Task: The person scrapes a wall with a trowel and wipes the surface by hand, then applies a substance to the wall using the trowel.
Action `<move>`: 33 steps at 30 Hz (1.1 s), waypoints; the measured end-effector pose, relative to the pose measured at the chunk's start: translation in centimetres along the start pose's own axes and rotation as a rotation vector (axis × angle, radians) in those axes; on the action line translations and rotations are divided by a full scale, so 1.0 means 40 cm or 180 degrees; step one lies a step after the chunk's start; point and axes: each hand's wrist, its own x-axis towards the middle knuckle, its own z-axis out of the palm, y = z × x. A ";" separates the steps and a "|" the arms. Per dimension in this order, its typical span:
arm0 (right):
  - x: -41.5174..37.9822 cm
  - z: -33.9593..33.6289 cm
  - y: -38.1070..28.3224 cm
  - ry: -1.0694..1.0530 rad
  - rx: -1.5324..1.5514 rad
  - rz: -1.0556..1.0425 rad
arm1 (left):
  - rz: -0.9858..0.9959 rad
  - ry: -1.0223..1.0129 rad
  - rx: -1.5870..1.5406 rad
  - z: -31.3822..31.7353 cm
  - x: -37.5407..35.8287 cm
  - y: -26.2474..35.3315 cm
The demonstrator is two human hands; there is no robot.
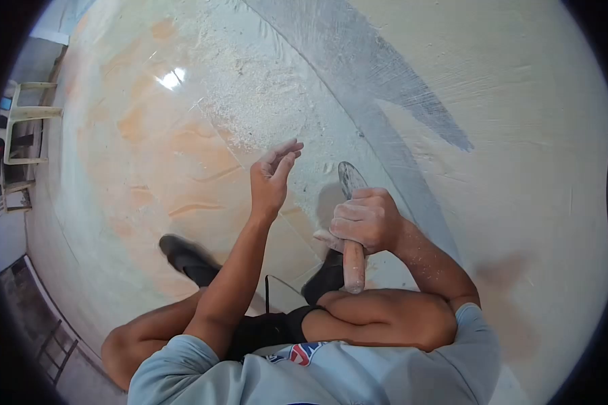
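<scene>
A tool with a rounded metal blade [349, 177] and a dusty wooden handle [354, 270] is in my right hand [368, 219], whose fingers wrap round it. The blade points up and away from me, near the foot of the wall. My left hand [274, 165] is raised over the floor with its fingers apart and slightly bent, and nothing shows in it. White dust coats the fingers of both hands. Pale crumbs and powder [250, 94] lie scattered on the tiled floor beyond my left hand.
The wall [520, 135] rises along the right, with a grey unevenly coated strip [398, 74]. My shod feet [182, 256] and bent legs are close below my hands. Plastic chairs [30, 111] stand at the far left. A dark object is at the right edge.
</scene>
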 end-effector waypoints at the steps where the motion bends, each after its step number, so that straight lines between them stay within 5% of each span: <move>1: -0.004 -0.003 0.000 -0.0026 0.0008 -0.0005 | 0.0039 -0.0032 0.0031 0.001 0.004 -0.007; 6: -0.017 0.005 -0.010 0.0472 0.0142 0.0148 | -0.0235 -0.0144 0.0069 0.034 0.016 -0.006; 9: 0.003 -0.007 -0.014 0.0760 0.0152 0.0124 | -0.1416 0.0307 -0.0949 0.106 0.009 0.003; 12: 0.046 -0.041 -0.013 0.1045 -0.0337 -0.0265 | -0.2293 -0.0226 -0.2447 0.167 -0.004 0.018; 15: 0.029 -0.033 0.001 0.1194 -0.0211 -0.0008 | -0.1949 -0.1396 -0.3774 0.207 -0.012 0.022; 20: 0.001 -0.076 -0.055 0.0661 -0.0286 0.0314 | -0.2172 -0.1204 -0.3345 0.231 0.022 -0.004; 23: 0.032 -0.156 -0.118 -0.0234 -0.1503 0.0694 | -0.1753 -0.1200 -0.3519 0.255 0.026 -0.018; 25: 0.011 -0.204 -0.155 0.0098 -0.1334 0.2321 | -0.1960 -0.0986 -0.3503 0.284 0.000 0.039; 27: -0.027 -0.215 -0.138 0.0280 -0.0998 0.2442 | -0.1887 -0.1095 -0.3162 0.321 -0.023 0.062; 29: -0.050 -0.208 -0.135 0.1438 0.1167 0.3681 | -0.1643 -0.1068 -0.3225 0.365 -0.046 0.086; 33: -0.037 -0.242 -0.160 0.1499 0.1280 0.3992 | -0.1689 -0.1200 -0.3173 0.378 -0.058 0.127</move>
